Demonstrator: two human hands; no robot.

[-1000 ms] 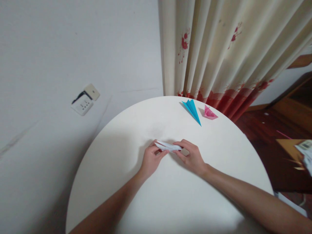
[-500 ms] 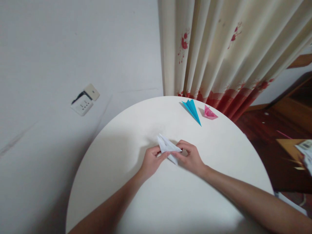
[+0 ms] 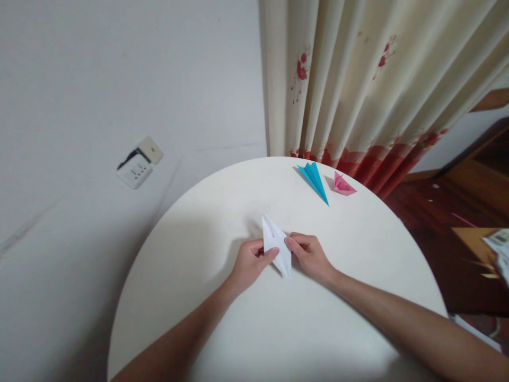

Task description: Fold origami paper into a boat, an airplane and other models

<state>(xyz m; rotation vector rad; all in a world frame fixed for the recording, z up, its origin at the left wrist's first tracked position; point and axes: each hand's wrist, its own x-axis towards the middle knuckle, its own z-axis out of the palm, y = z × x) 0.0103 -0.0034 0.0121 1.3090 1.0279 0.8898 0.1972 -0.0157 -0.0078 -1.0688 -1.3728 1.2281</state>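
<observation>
A folded white sheet of paper (image 3: 280,256), shaped like a long diamond with a slit between two points at its far end, is held above the table's middle. My left hand (image 3: 249,262) pinches its left edge, thumb on top and fingers underneath. On the opposite edge, my right hand (image 3: 310,255) grips it between thumb and fingers. The fingertips under the paper are hidden. Farther back lie a blue paper plane (image 3: 314,181), its point toward me, and a small pink paper boat (image 3: 343,184) to its right.
The round white table (image 3: 191,318) stands against a wall with a socket (image 3: 135,171) on the left. Behind it hangs a cream curtain with red flowers (image 3: 342,85). To the right, a wooden surface (image 3: 469,241) carries papers or packets.
The white paper's flap has been laid down, so it now shows as a flat diamond. My right thumb has moved up and away from my left thumb to the right edge.
</observation>
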